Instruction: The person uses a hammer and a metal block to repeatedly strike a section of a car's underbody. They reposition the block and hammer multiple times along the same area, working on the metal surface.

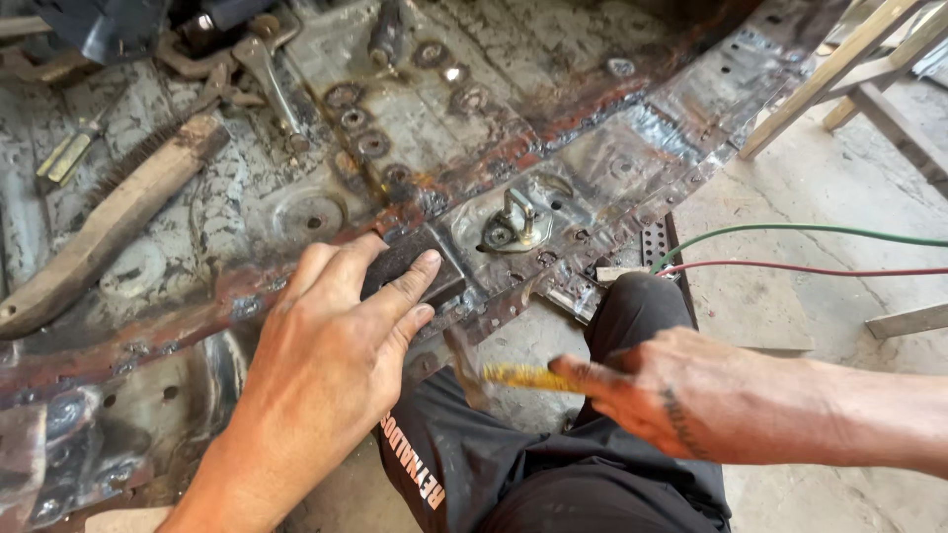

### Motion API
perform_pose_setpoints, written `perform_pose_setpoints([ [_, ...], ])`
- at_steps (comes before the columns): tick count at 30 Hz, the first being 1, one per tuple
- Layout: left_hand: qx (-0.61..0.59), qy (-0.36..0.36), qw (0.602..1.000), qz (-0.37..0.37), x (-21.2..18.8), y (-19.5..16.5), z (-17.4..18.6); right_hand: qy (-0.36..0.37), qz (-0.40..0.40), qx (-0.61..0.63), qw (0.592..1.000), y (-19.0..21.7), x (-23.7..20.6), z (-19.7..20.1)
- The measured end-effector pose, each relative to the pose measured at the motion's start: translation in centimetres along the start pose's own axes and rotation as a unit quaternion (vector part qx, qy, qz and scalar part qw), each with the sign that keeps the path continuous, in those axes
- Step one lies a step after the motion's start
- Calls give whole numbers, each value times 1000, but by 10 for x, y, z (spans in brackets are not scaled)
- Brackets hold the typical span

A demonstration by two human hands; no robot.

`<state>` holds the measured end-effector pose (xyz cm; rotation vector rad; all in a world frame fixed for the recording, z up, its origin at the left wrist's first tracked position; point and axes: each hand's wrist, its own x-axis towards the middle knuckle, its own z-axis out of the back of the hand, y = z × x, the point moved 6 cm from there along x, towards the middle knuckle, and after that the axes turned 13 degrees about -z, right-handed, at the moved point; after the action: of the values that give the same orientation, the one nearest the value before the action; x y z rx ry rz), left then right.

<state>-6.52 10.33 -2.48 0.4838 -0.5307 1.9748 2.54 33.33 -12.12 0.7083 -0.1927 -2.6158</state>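
Note:
My left hand (pixel 331 341) presses a dark block (pixel 400 265) flat against the edge of a worn, rusty sheet-metal floor panel (pixel 612 148). My fingers lie over the block's near side. Below the panel's edge, my right hand (pixel 652 390) grips a small hammer by its yellow handle (pixel 518 376). The hammer's head (pixel 464 363) is blurred and sits just under the panel's flange, close to my left fingertips. A bolted metal bracket (pixel 515 223) stands on the panel just right of the block.
A wire brush with a wooden handle (pixel 104 222) and a wrench (pixel 265 74) lie on the panel at the upper left. A green hose (pixel 810 230) and a red hose (pixel 810 268) run across the concrete floor at right. Wooden legs (pixel 839 69) stand upper right. My black-trousered knee (pixel 642 306) is below.

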Motion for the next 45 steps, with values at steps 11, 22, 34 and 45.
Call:
perform_pose_setpoints([
  [11,58,26,997,48,1,21,-1,64,-16,-46,997,2,6,-1],
  [22,16,59,997,46,13,25,-12,53,-117,61,990,46,14,74],
  [34,84,-1,996,10,-12,12,-7,25,-167,24,985,-22,44,-5],
  [45,157,-32,979,126,-120,19,104,142,-44,53,987,78,68,8],
])
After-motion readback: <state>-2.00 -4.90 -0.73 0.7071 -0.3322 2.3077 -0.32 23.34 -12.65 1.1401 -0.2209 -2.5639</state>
